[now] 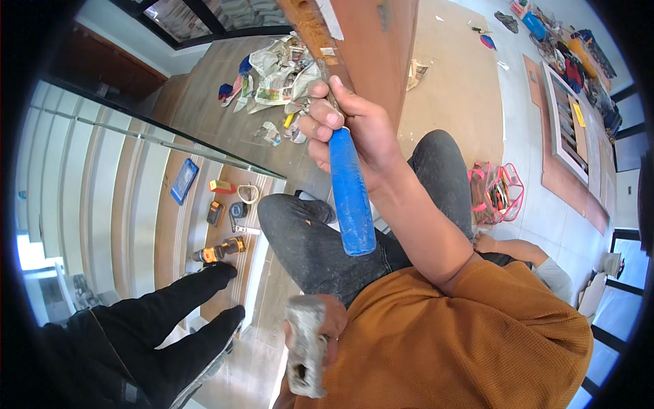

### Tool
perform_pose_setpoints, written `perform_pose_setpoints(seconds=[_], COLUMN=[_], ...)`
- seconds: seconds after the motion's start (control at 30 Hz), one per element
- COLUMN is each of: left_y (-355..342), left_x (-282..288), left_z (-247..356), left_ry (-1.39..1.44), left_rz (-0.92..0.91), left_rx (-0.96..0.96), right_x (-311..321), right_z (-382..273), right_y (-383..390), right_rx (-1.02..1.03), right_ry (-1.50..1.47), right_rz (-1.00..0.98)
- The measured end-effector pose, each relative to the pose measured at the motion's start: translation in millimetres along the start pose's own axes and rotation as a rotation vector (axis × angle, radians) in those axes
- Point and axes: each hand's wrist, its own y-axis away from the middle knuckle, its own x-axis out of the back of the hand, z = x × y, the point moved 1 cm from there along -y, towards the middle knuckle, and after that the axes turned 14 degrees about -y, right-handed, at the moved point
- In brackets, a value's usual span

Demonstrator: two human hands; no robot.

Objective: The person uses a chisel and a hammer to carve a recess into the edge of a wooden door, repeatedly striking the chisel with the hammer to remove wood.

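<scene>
My right hand is raised at the middle, closed round the neck of a chisel. Its thick, scuffed blue handle hangs toward me, and the narrow metal blade points away, close to the edge of a brown wooden door or panel. I cannot tell whether the tip touches the wood. Low and left of my torso, my left hand is wrapped round what looks like a hammer, a worn grey metal block with a hole. Part of that hand is hidden behind it.
Crumpled newspaper litters the floor ahead. On the wooden steps at left lie a yellow drill, a tape measure and a blue case. Another person's black-clad legs stand there; someone's arm shows right, near a pink-edged tool bag.
</scene>
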Motion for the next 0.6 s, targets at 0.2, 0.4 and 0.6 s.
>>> perform_pose_setpoints(seconds=[0.2, 0.4, 0.6], left_y=[-29.1, 13.0, 24.5], left_x=[-2.4, 10.1, 1.4], left_z=[2.7, -4.3, -38.6], left_ry=[0.241, 0.221, -0.577], left_rz=[-0.212, -0.263, -0.199], left_rx=[-0.147, 0.527, -0.133], right_x=[-15.8, -17.5, -18.7], right_z=[14.6, 22.9, 18.6], right_y=[1.5, -7.0, -5.0], right_rx=[0.052, 0.087, 0.12], right_ry=[-0.249, -0.31, -0.25], right_rz=[0.036, 0.115, 0.16])
